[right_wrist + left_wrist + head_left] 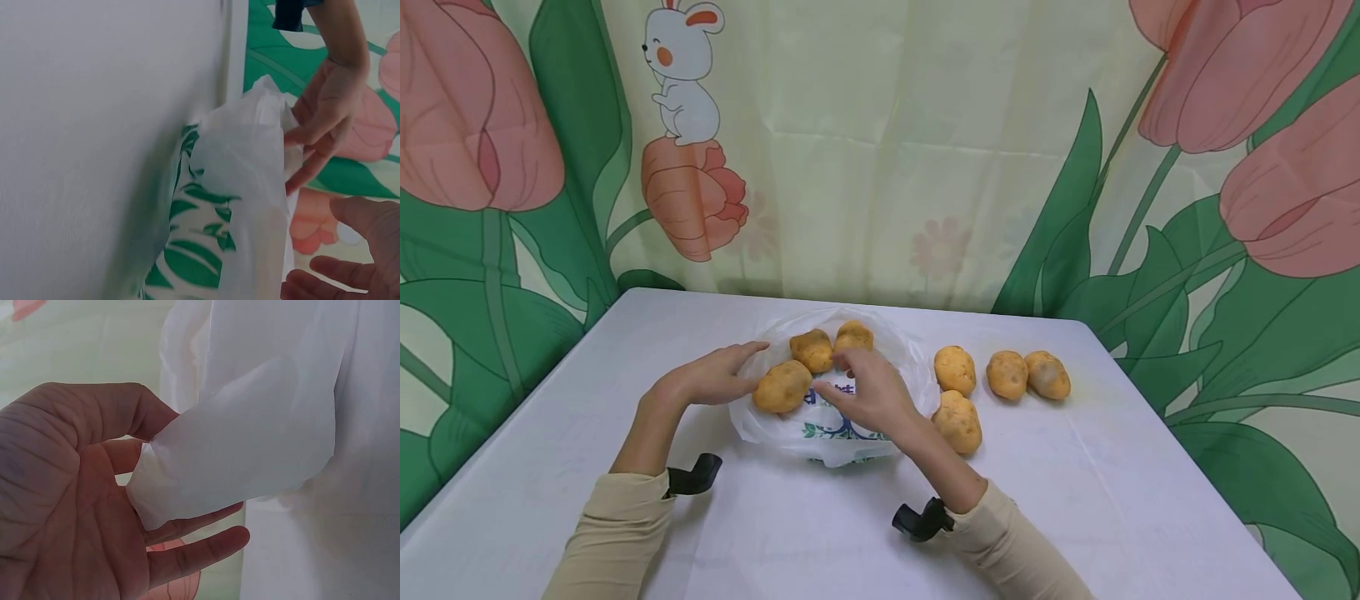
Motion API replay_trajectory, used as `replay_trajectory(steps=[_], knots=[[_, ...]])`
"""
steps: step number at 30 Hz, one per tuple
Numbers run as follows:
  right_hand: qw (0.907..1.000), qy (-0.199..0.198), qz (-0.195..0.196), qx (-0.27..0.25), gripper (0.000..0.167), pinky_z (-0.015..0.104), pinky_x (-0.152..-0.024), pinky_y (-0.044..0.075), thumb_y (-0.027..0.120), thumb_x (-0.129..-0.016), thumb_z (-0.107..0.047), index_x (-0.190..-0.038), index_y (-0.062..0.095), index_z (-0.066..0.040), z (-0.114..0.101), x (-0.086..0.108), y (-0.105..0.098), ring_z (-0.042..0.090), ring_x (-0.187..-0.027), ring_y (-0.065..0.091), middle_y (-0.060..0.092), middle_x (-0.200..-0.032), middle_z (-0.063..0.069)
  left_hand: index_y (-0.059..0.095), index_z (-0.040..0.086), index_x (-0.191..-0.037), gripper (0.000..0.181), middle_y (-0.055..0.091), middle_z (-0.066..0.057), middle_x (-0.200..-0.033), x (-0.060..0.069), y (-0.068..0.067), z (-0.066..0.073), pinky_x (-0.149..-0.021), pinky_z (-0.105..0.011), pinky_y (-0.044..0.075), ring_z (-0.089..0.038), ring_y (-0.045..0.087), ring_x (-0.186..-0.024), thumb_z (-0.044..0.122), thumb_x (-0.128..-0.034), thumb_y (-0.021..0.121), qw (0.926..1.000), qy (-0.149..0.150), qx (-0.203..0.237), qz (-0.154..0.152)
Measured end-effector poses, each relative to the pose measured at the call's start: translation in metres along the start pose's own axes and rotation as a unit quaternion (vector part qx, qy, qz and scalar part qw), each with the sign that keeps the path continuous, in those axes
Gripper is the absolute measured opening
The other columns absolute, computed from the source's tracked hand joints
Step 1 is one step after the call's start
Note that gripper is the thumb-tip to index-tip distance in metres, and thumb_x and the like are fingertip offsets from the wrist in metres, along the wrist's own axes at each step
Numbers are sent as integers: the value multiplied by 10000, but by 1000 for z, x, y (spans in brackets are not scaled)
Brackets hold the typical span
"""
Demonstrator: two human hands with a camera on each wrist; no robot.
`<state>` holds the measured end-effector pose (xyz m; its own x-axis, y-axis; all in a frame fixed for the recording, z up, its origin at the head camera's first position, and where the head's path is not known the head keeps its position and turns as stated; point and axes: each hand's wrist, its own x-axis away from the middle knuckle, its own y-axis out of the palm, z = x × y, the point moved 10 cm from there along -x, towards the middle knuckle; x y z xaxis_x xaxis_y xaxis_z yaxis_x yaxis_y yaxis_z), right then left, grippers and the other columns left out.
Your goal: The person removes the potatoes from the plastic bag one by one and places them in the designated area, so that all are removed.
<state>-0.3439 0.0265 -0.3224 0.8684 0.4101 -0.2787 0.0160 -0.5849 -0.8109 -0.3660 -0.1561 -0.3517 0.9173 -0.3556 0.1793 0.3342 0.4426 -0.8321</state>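
Note:
A white plastic bag [835,450] with blue and green print lies spread on the table. Three brown potatoes [782,387] are on or within it; its film leaves unclear which. At the bag's left edge is my left hand [718,375], thumb and fingers apart. In the left wrist view a flap of the bag [244,444] lies across the fingers [200,553], near the thumb tip. My right hand [876,392] hovers over the bag, close to the rear potato [854,335]. Its thumb and fingers are spread, holding nothing, as the right wrist view also shows.
Right of the bag lie several loose potatoes [1007,375], one [957,422] close to my right forearm. A white cloth covers the table [1097,500]. Behind its far edge hangs a curtain [880,208] printed with tulips and a rabbit.

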Motion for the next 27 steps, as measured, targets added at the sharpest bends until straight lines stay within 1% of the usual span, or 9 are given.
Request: replay_trajectory(steps=[3, 10, 16, 21, 27], knots=[[9999, -89, -24, -48, 540, 407, -865, 567, 723, -944, -392, -1337, 634, -33, -5, -4, 6, 286, -1088, 664, 690, -1225, 120, 308, -20, -1574, 683, 360, -338, -1556, 1, -1, 1, -1160, -663, 300, -512, 335, -1444, 201, -982, 566, 10000, 20, -19, 14], [9998, -27, -96, -175, 563, 418, -881, 553, 714, -951, -398, -1378, 603, -48, -8, -10, 19, 301, -1120, 646, 661, -1274, 160, 306, -29, -1572, 691, 364, -342, -1551, 0, -1, 0, -1162, -665, 292, -515, 333, -1444, 200, -978, 574, 10000, 85, 8, 30], [9992, 50, -147, -357, 577, 425, -917, 542, 714, -952, -397, -1400, 587, -55, -9, -16, 26, 311, -1169, 619, 622, -1346, 145, 297, -31, -1575, 688, 352, -335, -1563, 0, 0, 0, -1166, -667, 281, -512, 320, -1454, 206, -989, 568, 9999, 85, 53, 21], [9991, 106, -155, -373, 569, 404, -917, 535, 731, -939, -393, -1377, 604, -53, -12, -21, 33, 278, -1166, 601, 611, -1345, 146, 303, -36, -1570, 690, 364, -341, -1551, 0, -1, 0, -1156, -673, 296, -516, 334, -1443, 209, -985, 574, 9999, 123, 7, 12], [9987, 87, -185, -460, 577, 428, -984, 513, 741, -931, -395, -1361, 608, -34, -15, -26, 42, 275, -1259, 558, 607, -1380, 127, 315, -30, -1567, 686, 392, -339, -1531, 1, -1, 2, -1141, -679, 317, -512, 361, -1427, 216, -982, 575, 9998, 181, -34, 32]])
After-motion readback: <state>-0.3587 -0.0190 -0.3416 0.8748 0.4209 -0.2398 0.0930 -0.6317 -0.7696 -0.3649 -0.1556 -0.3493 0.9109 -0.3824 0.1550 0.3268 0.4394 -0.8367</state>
